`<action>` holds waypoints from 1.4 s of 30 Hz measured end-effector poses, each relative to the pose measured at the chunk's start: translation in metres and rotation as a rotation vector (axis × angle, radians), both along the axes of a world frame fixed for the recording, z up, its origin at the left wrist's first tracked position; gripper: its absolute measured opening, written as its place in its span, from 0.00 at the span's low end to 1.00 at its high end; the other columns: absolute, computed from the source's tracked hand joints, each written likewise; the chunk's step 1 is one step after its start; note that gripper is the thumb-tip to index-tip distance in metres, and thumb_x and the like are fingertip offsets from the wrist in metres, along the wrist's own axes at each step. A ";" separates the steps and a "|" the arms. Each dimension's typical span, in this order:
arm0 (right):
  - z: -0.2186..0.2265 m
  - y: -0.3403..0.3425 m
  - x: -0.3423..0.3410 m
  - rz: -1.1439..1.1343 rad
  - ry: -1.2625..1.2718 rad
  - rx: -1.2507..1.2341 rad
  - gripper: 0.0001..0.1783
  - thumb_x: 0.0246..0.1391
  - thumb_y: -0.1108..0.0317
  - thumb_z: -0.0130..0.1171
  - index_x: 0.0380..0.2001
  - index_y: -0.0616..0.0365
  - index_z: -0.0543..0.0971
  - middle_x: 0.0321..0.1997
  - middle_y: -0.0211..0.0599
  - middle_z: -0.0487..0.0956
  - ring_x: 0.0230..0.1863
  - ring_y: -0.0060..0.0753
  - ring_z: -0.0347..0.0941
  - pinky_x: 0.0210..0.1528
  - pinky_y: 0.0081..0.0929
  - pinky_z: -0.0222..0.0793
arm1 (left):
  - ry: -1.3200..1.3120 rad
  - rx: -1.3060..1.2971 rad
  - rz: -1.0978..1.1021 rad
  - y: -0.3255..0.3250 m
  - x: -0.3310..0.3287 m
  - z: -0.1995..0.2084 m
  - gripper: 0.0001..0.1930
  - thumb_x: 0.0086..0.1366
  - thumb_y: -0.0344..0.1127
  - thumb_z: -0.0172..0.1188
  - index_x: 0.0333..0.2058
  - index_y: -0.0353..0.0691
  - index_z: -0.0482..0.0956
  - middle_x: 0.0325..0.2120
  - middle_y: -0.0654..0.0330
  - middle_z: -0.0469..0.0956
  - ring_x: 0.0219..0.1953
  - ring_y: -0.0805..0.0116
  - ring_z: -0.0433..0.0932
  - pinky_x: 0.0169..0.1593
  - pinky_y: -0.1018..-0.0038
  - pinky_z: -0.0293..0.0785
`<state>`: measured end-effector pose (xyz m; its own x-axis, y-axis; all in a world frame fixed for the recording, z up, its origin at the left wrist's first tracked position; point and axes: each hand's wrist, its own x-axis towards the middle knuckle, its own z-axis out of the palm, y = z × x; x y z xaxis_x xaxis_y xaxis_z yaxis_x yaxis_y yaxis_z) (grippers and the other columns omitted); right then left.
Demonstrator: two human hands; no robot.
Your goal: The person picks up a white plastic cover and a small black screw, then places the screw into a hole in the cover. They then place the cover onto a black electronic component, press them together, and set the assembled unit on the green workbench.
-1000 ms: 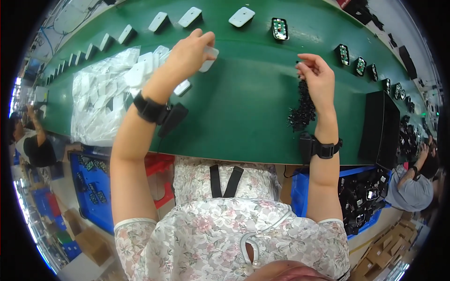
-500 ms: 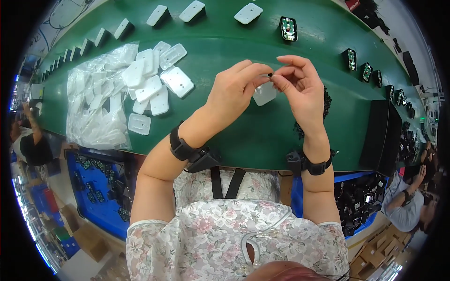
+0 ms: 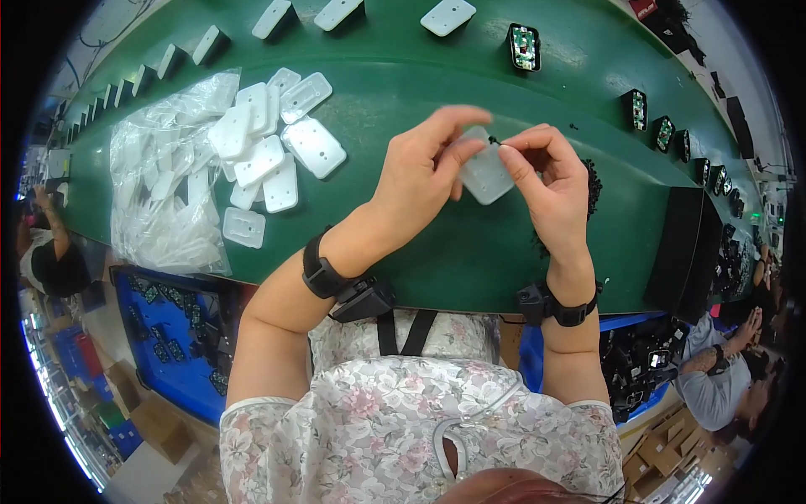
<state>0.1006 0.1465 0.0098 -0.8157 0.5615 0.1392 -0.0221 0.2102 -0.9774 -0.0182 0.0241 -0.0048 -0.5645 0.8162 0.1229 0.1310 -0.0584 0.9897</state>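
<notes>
A white plastic cover (image 3: 487, 178) with rounded corners is tilted between my hands, and it looks raised off the table. My left hand (image 3: 424, 164) has its lower fingers at the cover's left edge, apparently gripping it; the blurred index finger and the thumb are spread apart above. In my right hand (image 3: 550, 172), thumb and index finger pinch a tiny black part (image 3: 494, 141) at the cover's upper end. Its exact kind is too small to make out. Behind the right hand lies a heap of small black parts (image 3: 593, 186), partly hidden by the hand and wrist.
Loose white covers (image 3: 280, 186) and a clear plastic bag of covers (image 3: 164, 210) lie left on the green table (image 3: 378, 101). Black housings with white covers (image 3: 340, 14) line the far edge; housings with circuit boards (image 3: 525, 48) curve right. A black box (image 3: 682, 248) stands right.
My left thumb and index finger have come apart and away from the black part, now in my right fingers. More of the cover shows, and it has shifted slightly right and nearer.
</notes>
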 end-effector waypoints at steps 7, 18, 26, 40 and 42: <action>-0.008 0.000 -0.002 -0.061 0.006 0.147 0.04 0.49 0.73 0.61 0.26 0.60 0.75 0.25 0.24 0.70 0.25 0.13 0.60 0.25 0.14 0.54 | -0.425 0.091 -0.057 0.005 -0.004 -0.008 0.15 0.63 0.25 0.53 0.48 0.29 0.68 0.38 0.54 0.74 0.37 0.66 0.80 0.41 0.77 0.76; -0.007 0.003 -0.003 -0.058 -0.080 0.050 0.04 0.50 0.72 0.61 0.26 0.58 0.76 0.22 0.20 0.74 0.22 0.08 0.60 0.23 0.11 0.52 | -0.315 0.166 -0.041 0.007 0.006 -0.014 0.05 0.61 0.24 0.55 0.34 0.28 0.71 0.32 0.58 0.74 0.36 0.69 0.80 0.39 0.78 0.77; -0.002 -0.001 -0.002 -0.025 -0.124 0.313 0.06 0.50 0.73 0.61 0.30 0.61 0.75 0.25 0.23 0.72 0.27 0.14 0.63 0.29 0.13 0.58 | -0.072 0.192 0.010 0.007 0.002 -0.020 0.05 0.63 0.26 0.54 0.33 0.28 0.72 0.30 0.59 0.73 0.30 0.71 0.79 0.33 0.79 0.75; -0.001 0.005 0.005 -0.086 -0.140 0.322 0.11 0.46 0.71 0.63 0.34 0.60 0.74 0.29 0.24 0.71 0.29 0.14 0.61 0.32 0.13 0.59 | -0.329 0.150 -0.145 0.007 0.004 -0.013 0.05 0.64 0.27 0.52 0.35 0.30 0.72 0.28 0.57 0.77 0.27 0.72 0.78 0.33 0.80 0.74; 0.000 0.005 0.004 -0.088 -0.170 0.377 0.12 0.44 0.70 0.65 0.31 0.60 0.73 0.25 0.24 0.71 0.25 0.14 0.60 0.27 0.14 0.59 | -0.278 0.090 -0.113 0.006 0.005 -0.016 0.05 0.64 0.26 0.52 0.34 0.30 0.72 0.28 0.59 0.75 0.27 0.73 0.78 0.32 0.80 0.74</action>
<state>0.1044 0.1511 0.0093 -0.7960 0.5656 0.2157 0.1673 0.5480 -0.8196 -0.0136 0.0302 -0.0208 -0.4926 0.8688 0.0511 -0.1564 -0.1462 0.9768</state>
